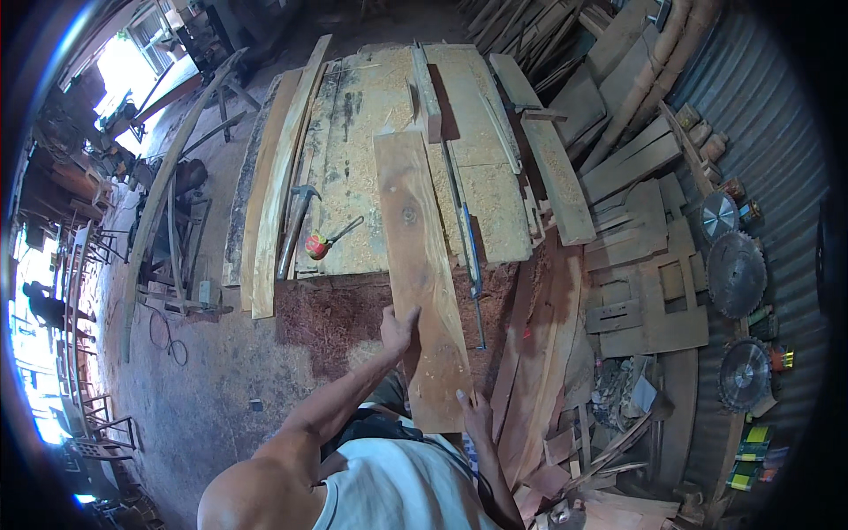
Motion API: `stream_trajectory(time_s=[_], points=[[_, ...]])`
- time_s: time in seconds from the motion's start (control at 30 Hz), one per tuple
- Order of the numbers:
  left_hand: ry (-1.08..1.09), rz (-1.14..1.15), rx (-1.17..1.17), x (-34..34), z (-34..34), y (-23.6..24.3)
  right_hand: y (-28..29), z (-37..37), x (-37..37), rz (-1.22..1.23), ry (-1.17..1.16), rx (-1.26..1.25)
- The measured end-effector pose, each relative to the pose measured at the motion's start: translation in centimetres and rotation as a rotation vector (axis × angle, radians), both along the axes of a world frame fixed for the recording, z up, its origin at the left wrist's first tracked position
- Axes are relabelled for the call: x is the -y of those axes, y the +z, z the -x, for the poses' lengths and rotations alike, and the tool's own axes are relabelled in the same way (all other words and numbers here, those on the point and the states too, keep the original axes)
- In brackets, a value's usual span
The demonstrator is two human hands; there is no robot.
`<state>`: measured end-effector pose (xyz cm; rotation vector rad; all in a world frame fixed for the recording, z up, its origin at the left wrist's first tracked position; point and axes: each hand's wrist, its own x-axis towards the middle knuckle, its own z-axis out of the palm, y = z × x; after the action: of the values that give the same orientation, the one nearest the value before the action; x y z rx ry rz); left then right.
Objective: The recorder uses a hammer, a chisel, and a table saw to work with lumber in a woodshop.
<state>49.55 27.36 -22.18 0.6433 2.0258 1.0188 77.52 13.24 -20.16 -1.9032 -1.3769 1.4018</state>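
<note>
A broad brown wooden board (415,230) with a dark knot slants from my body up over the near edge of the workbench (353,115). On its left edge, about two thirds of the way down, my left hand (400,330) is closed, thumb lying on the face. My right hand (475,415) grips the near right corner, its other fingers hidden beneath. Left of the board, a claw hammer (296,231) and a red and yellow tape measure (317,246) lie on the bench. A long bar clamp (465,230) with a blue part lies just to its right.
Long planks (287,177) run along the bench's left side, and a thick wooden strip (426,93) lies near its middle among shavings. Offcuts (645,230) lean at the right. Circular saw blades (737,274) hang by the corrugated metal wall (777,132). A cable (168,340) lies on the floor.
</note>
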Motion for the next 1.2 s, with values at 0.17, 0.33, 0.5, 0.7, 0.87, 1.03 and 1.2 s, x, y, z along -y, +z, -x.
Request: stream_trajectory(time_s=[0.17, 0.33, 0.5, 0.7, 0.87, 1.03, 1.2], points=[[-0.207, -0.14, -0.255, -1.6, 0.8, -0.8, -1.0, -0.7, 0.2, 0.12, 0.09, -0.017], [-0.32, -0.046, -0.515, -4.1, 0.5, -2.3, -3.2, -1.1, -0.3, 0.093, -0.002, 0.051], [-0.336, -0.026, -0.557, -5.9, 0.7, -3.1, -3.3, -0.9, -2.5, 0.056, 0.007, 0.074], [-0.358, 0.0, -0.543, -8.2, 2.3, -2.4, -2.7, 0.8, -4.9, 0.022, 0.005, 0.068], [-0.367, 0.017, -0.555, -9.3, 3.0, -2.4, -3.6, 1.5, -5.9, 0.018, 0.022, 0.081], [-0.372, 0.012, -0.568, -9.8, 3.1, -3.0, -4.6, 1.6, -6.4, 0.037, 0.014, 0.06], [-0.37, -0.002, -0.578, -10.1, 3.2, -2.8, -4.8, 1.5, -6.7, 0.042, 0.012, 0.073]])
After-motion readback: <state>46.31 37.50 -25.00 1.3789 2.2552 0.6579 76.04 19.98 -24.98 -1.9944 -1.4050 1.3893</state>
